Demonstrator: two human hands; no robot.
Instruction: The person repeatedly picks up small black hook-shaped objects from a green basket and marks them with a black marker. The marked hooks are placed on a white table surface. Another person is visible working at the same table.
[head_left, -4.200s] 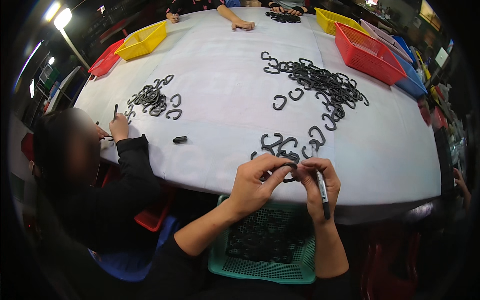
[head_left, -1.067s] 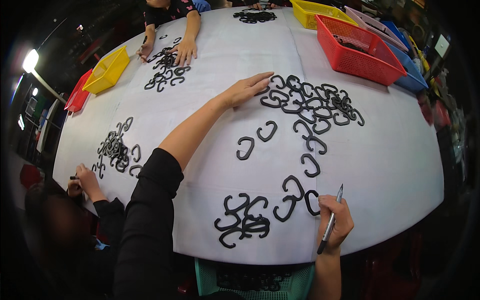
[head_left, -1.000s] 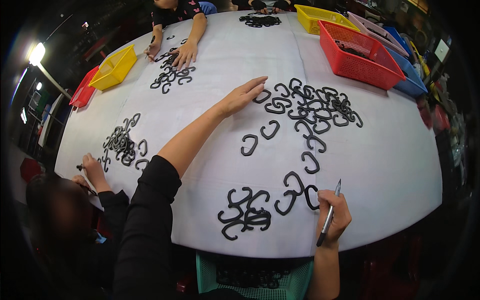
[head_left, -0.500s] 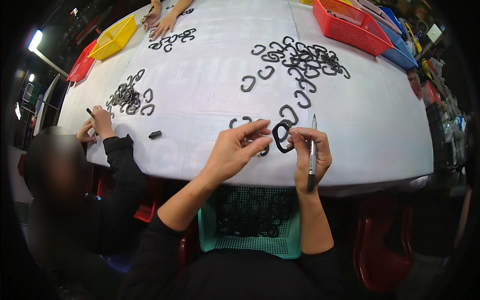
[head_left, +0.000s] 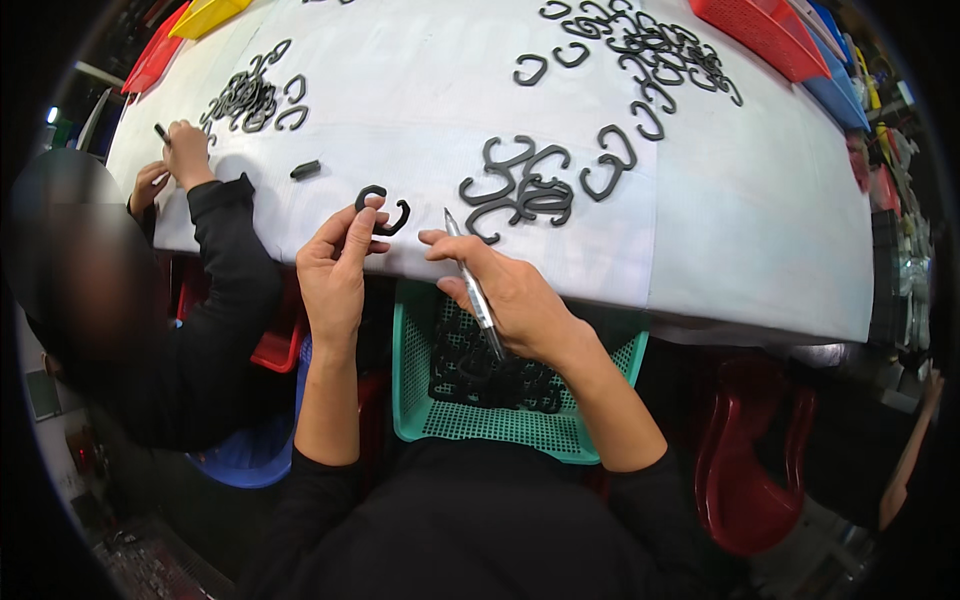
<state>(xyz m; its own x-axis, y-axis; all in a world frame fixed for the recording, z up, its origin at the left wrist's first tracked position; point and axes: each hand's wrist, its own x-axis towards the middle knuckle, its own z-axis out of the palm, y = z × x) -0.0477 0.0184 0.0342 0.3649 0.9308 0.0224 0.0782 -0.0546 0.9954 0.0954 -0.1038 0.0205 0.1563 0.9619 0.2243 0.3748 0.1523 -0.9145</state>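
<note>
Between thumb and fingers of my left hand [head_left: 332,280], a black C-shaped plastic ring [head_left: 403,214] is pinched above the table's near edge. My right hand [head_left: 522,298], just to the right, holds a silver-and-black marker pen [head_left: 476,295] with its bare tip pointing up and away. Its index finger and thumb are apart, free of the ring. Beyond that hand lies a small heap of similar black C-shaped pieces [head_left: 500,192]. Below my hands, a green mesh basket [head_left: 407,395] holds many dark pieces, partly hidden by my right hand.
A larger pile of C-shaped pieces [head_left: 665,50] spreads across the far right, near a red basket [head_left: 765,35]. At left, a co-worker's hand [head_left: 187,152] holds a dark pen beside another pile [head_left: 245,100]. A short black object [head_left: 305,170] lies between us. A red chair [head_left: 735,480] stands at right.
A ring that was in my right hand is now in my left, which has moved left. My right hand keeps the marker, now tilted. The view has shifted toward the table's near edge.
</note>
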